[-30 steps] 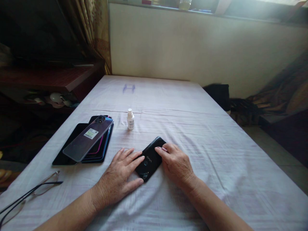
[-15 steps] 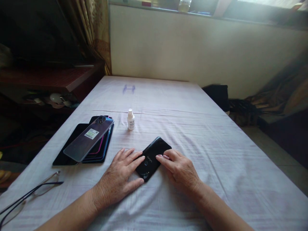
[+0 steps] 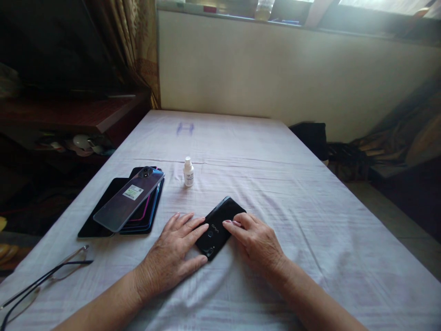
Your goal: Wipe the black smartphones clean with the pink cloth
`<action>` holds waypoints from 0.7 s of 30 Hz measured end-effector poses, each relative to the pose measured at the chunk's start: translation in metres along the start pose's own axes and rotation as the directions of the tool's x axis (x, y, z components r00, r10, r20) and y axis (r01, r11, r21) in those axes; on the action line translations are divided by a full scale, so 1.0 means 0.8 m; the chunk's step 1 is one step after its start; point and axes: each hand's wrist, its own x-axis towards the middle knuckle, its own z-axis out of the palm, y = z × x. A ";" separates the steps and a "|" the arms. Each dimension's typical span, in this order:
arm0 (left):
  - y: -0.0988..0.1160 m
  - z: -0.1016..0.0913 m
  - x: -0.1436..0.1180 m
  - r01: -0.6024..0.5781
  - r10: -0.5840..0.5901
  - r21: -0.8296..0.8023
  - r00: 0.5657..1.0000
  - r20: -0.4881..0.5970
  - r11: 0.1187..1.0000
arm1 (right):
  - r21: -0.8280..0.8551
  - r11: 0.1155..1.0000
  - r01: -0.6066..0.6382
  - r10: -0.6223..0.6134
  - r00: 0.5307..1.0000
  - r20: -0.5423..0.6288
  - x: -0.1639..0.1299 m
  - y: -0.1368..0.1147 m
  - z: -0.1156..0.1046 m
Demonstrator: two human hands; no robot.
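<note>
A black phone (image 3: 220,223) lies face down on the white cloth, its camera end toward me. My left hand (image 3: 174,255) lies flat beside it, index finger and thumb touching its left edge and near corner. My right hand (image 3: 257,241) rests on the cloth at the phone's right edge, fingertips touching it. Neither hand lifts the phone. A small white dropper bottle (image 3: 188,172) stands upright just beyond.
A stack of several phones (image 3: 129,202), the top one purplish with a sticker, lies at the left. Spectacles (image 3: 41,280) lie near the front left edge. A dark wooden shelf (image 3: 69,115) stands left of the table (image 3: 310,220); floor and dark bags are at the right.
My right hand slid back along the phone's right edge toward me, uncovering its far end. My left hand has stayed put.
</note>
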 end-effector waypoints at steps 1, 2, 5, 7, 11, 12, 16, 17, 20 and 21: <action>0.000 0.000 0.000 0.001 -0.001 -0.002 1.000 -0.002 1.000 | 0.001 1.000 0.001 -0.001 1.000 0.001 -0.004 0.000 -0.001; 0.000 0.000 0.000 0.000 0.000 -0.004 1.000 -0.005 1.000 | 0.000 1.000 0.002 -0.002 1.000 0.003 -0.006 0.000 -0.002; 0.000 0.001 0.000 -0.008 0.008 -0.007 1.000 -0.013 1.000 | -0.011 1.000 -0.003 0.003 1.000 0.007 -0.001 -0.003 -0.002; 0.000 0.001 0.000 -0.012 0.012 -0.005 1.000 -0.019 1.000 | -0.030 0.999 -0.014 0.015 1.000 0.014 0.010 -0.007 0.001; -0.001 0.002 0.000 -0.013 0.013 0.002 1.000 -0.021 1.000 | -0.047 0.999 -0.023 0.024 1.000 0.012 0.023 -0.012 0.007; -0.001 0.002 0.000 -0.013 0.013 0.003 1.000 -0.020 1.000 | -0.042 0.999 -0.020 0.020 1.000 0.004 0.021 -0.012 0.007; -0.002 0.003 -0.001 -0.014 0.014 0.013 1.000 -0.022 1.000 | 0.026 1.000 -0.011 0.012 0.999 -0.038 -0.004 -0.011 0.001; -0.002 0.004 -0.001 -0.014 0.014 0.016 1.000 -0.023 1.000 | 0.062 0.998 0.003 0.000 0.999 -0.049 -0.011 -0.010 -0.001; -0.002 0.004 -0.002 -0.018 0.019 0.018 0.999 -0.027 1.000 | 0.188 0.982 -0.001 0.027 0.990 -0.137 -0.026 -0.003 -0.003; -0.002 0.004 -0.002 -0.021 0.022 0.020 0.999 -0.023 1.000 | 0.227 0.974 -0.020 0.060 0.984 -0.169 -0.028 0.000 -0.002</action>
